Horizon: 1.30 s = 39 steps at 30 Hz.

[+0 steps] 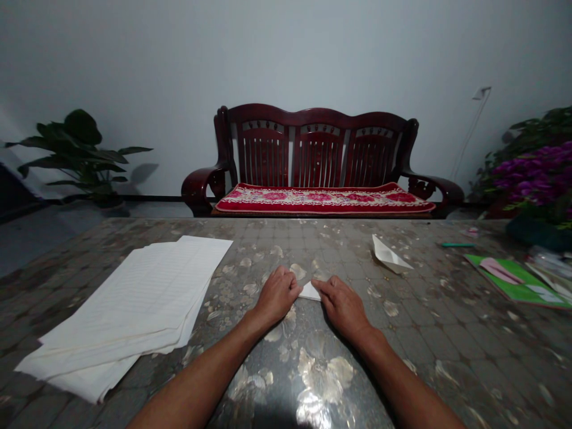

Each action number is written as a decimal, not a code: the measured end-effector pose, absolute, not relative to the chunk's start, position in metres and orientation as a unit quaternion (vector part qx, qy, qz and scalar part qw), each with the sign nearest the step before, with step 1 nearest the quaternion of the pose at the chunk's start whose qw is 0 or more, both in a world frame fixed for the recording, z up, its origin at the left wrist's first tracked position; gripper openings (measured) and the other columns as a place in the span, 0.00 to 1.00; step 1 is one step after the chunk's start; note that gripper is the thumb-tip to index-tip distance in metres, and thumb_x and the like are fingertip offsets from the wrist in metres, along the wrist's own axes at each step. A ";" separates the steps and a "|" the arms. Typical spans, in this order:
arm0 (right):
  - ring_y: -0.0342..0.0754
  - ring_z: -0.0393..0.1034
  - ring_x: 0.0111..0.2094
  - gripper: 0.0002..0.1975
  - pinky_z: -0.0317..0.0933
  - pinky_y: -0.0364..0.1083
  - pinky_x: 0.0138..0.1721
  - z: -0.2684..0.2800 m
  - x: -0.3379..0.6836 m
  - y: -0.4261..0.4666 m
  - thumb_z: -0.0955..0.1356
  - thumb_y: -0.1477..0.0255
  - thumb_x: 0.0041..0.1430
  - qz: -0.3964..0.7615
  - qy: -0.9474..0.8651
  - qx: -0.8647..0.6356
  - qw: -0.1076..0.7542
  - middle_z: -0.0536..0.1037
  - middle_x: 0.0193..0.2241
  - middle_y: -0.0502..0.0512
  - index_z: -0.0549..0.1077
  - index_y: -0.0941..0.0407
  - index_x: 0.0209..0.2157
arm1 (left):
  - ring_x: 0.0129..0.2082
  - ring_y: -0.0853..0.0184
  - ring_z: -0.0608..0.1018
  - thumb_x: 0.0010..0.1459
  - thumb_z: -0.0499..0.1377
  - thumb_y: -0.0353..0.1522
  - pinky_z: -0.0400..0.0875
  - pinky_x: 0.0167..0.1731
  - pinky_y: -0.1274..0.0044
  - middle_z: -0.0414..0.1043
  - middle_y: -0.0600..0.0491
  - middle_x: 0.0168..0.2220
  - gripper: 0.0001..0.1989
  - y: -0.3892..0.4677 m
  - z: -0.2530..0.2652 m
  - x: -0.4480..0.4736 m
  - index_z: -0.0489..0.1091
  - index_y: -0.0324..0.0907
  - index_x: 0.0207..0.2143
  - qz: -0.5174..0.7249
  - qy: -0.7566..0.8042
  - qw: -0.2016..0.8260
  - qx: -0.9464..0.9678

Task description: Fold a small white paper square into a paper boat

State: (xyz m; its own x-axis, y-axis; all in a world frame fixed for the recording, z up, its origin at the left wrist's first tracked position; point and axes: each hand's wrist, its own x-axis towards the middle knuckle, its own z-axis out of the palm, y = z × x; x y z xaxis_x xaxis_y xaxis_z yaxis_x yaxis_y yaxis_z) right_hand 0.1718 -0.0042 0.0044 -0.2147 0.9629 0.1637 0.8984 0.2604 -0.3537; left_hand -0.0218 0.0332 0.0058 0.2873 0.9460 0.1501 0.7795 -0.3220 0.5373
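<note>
A small folded piece of white paper [309,292] lies on the patterned tabletop, between my two hands. My left hand [279,293] is closed, its thumb and curled fingers on the paper's left edge. At the right edge my right hand [343,302] grips the paper, the index finger pressed along its sloping side and the other fingers bent. Parts of the paper are hidden under the fingers. Farther right stands a folded paper boat [389,257], touched by neither hand.
A loose stack of lined paper sheets [134,298] spreads over the left of the table [429,351]. On the right lie a green pen [457,245], a green booklet [500,280] and a pot of purple flowers [531,179]. Behind the table stands a wooden bench [317,149].
</note>
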 end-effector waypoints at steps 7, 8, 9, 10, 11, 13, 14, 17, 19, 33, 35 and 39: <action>0.47 0.69 0.40 0.19 0.57 0.43 0.40 0.005 0.171 -0.004 0.61 0.73 0.68 0.093 -0.776 -0.604 0.157 0.73 0.37 0.54 0.74 0.47 0.55 | 0.42 0.62 0.72 0.58 0.58 0.29 0.63 0.44 0.72 0.68 0.52 0.35 0.02 0.033 0.002 -0.022 0.69 0.42 0.31 0.239 0.542 0.191 0.783; 0.48 0.69 0.40 0.19 0.56 0.43 0.40 0.005 0.171 -0.004 0.61 0.73 0.68 0.093 -0.775 -0.605 0.155 0.73 0.37 0.54 0.74 0.47 0.55 | 0.42 0.62 0.72 0.58 0.58 0.28 0.63 0.44 0.72 0.69 0.52 0.36 0.02 0.033 0.002 -0.022 0.70 0.42 0.32 0.243 0.538 0.194 0.784; 0.48 0.69 0.40 0.19 0.56 0.43 0.40 0.005 0.171 -0.004 0.61 0.73 0.68 0.093 -0.774 -0.606 0.155 0.73 0.37 0.54 0.74 0.47 0.55 | 0.42 0.62 0.72 0.58 0.58 0.28 0.63 0.44 0.72 0.69 0.52 0.36 0.02 0.032 0.002 -0.022 0.70 0.42 0.32 0.248 0.534 0.196 0.784; 0.48 0.69 0.40 0.19 0.56 0.43 0.40 0.006 0.171 -0.004 0.61 0.73 0.68 0.093 -0.774 -0.607 0.156 0.73 0.37 0.54 0.74 0.47 0.55 | 0.43 0.62 0.72 0.58 0.58 0.28 0.64 0.45 0.72 0.70 0.52 0.36 0.03 0.032 0.002 -0.022 0.70 0.43 0.33 0.252 0.530 0.199 0.785; 0.48 0.69 0.40 0.19 0.56 0.43 0.40 0.006 0.171 -0.004 0.61 0.73 0.68 0.093 -0.774 -0.606 0.157 0.73 0.37 0.54 0.74 0.46 0.55 | 0.43 0.62 0.73 0.58 0.58 0.27 0.64 0.45 0.72 0.71 0.53 0.37 0.03 0.031 0.002 -0.022 0.70 0.43 0.34 0.255 0.529 0.200 0.784; 0.47 0.69 0.40 0.19 0.56 0.43 0.40 0.007 0.171 -0.004 0.61 0.73 0.68 0.094 -0.774 -0.606 0.157 0.73 0.37 0.54 0.74 0.46 0.55 | 0.43 0.62 0.73 0.58 0.58 0.27 0.64 0.45 0.72 0.71 0.53 0.38 0.04 0.030 0.003 -0.022 0.71 0.43 0.35 0.256 0.529 0.201 0.784; 0.47 0.69 0.40 0.19 0.56 0.43 0.40 0.007 0.171 -0.004 0.61 0.73 0.68 0.094 -0.774 -0.607 0.156 0.73 0.37 0.54 0.74 0.46 0.54 | 0.44 0.62 0.73 0.58 0.58 0.27 0.65 0.45 0.72 0.72 0.53 0.38 0.04 0.030 0.004 -0.021 0.71 0.43 0.36 0.256 0.530 0.200 0.784; 0.47 0.69 0.40 0.19 0.56 0.43 0.40 0.008 0.170 -0.004 0.61 0.73 0.68 0.091 -0.773 -0.609 0.151 0.74 0.37 0.54 0.75 0.46 0.54 | 0.44 0.62 0.74 0.59 0.58 0.27 0.66 0.45 0.72 0.72 0.53 0.38 0.04 0.028 0.005 -0.021 0.72 0.43 0.36 0.258 0.526 0.194 0.787; 0.47 0.69 0.40 0.19 0.56 0.43 0.40 0.009 0.170 -0.004 0.61 0.74 0.67 0.088 -0.775 -0.609 0.148 0.73 0.37 0.54 0.75 0.45 0.54 | 0.44 0.62 0.74 0.60 0.58 0.26 0.67 0.46 0.72 0.73 0.52 0.39 0.06 0.028 0.003 -0.021 0.73 0.43 0.37 0.266 0.513 0.191 0.794; 0.48 0.69 0.40 0.18 0.57 0.44 0.40 0.005 0.168 -0.004 0.61 0.73 0.68 0.080 -0.769 -0.614 0.159 0.73 0.37 0.55 0.75 0.47 0.54 | 0.52 0.63 0.76 0.66 0.52 0.24 0.72 0.54 0.70 0.76 0.48 0.51 0.16 0.023 -0.020 -0.019 0.73 0.41 0.51 0.267 0.369 0.055 0.889; 0.48 0.70 0.40 0.18 0.57 0.44 0.40 0.005 0.169 -0.004 0.61 0.72 0.68 0.086 -0.766 -0.615 0.168 0.73 0.36 0.55 0.75 0.48 0.53 | 0.52 0.63 0.76 0.66 0.52 0.24 0.72 0.54 0.69 0.76 0.48 0.51 0.15 0.022 -0.020 -0.019 0.73 0.41 0.51 0.258 0.364 0.036 0.894; 0.48 0.71 0.41 0.14 0.58 0.43 0.43 0.003 0.171 -0.004 0.62 0.72 0.67 0.120 -0.744 -0.623 0.210 0.74 0.37 0.54 0.77 0.51 0.47 | 0.49 0.61 0.76 0.65 0.55 0.25 0.73 0.51 0.68 0.76 0.47 0.50 0.15 0.019 -0.017 -0.019 0.73 0.41 0.52 0.245 0.388 0.023 0.888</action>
